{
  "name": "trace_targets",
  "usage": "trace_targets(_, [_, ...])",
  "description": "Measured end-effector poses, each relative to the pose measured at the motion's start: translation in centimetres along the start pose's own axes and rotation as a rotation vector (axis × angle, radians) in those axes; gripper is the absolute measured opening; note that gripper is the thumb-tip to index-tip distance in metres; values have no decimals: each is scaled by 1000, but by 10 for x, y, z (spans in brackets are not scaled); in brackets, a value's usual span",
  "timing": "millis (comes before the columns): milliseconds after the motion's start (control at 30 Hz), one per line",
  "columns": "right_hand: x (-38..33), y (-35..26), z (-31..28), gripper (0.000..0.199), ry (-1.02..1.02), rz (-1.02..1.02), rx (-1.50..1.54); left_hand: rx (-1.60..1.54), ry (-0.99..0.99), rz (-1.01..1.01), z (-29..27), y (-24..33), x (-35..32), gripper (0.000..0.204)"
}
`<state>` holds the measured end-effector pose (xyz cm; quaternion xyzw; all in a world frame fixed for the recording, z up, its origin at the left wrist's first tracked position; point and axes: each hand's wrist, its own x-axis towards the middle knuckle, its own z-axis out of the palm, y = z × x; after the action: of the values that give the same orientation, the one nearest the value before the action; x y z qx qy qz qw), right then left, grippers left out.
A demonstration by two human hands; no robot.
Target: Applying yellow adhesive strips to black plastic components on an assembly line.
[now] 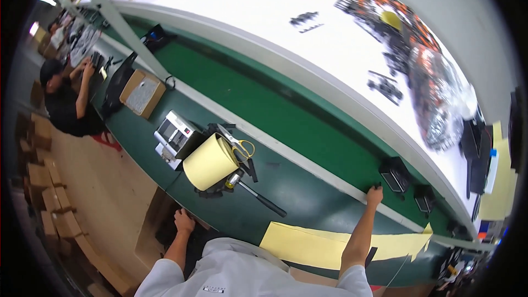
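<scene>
While the left hand (184,221) curls, hold unclear, the right (375,194) pinches a black piece (378,185).

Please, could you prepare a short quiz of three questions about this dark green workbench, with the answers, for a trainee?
1. True or false: the silver metal scissors with yellow handles lie beside the thick, pale yellow roll.

2. Which is nearest to the person's right hand?
A) the open brown cardboard box
B) the black box-shaped part on the flat green belt
C) the scissors

3. Fill in: in the picture, the white and black box-shaped machine stands to the ____ of the roll.

Key: 1 true; 2 B; 3 left.
</scene>
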<state>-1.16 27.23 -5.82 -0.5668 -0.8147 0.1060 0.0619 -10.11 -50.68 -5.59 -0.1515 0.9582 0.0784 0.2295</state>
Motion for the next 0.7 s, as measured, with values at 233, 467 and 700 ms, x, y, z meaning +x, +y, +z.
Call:
trace_targets(233, [-24,-3,-11,26,220,-9,-12,78,-110,183,-7,-19,17,57])
trace_targets(467, [-138,-155,-27,15,-113,-33,872,281,-446,292,-6,-50,92,53])
trace_targets(700, [-317,-278,-17,11,-736,-353,864,186,-519,285,1,-58,72,53])
